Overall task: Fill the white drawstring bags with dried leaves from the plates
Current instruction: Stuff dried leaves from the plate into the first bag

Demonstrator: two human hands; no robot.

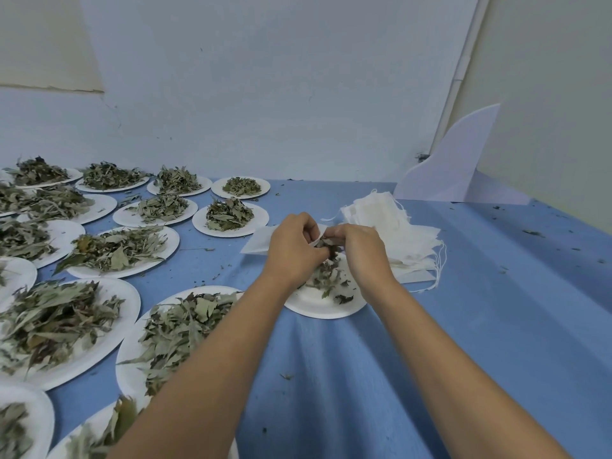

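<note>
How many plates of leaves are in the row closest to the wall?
4, side by side: leftmost plate, second plate, third plate, rightmost plate. More may lie past the left edge.

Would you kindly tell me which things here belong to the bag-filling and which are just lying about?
Job: left hand, right hand, held bag, pinched leaves, near plate, spare bags, full plates.
Lying about: white board, leaf crumbs.

Soft, even, cool-toned indoor light with faint shadows; wide-angle view bends the edges, and near corners look slightly blurred.
</note>
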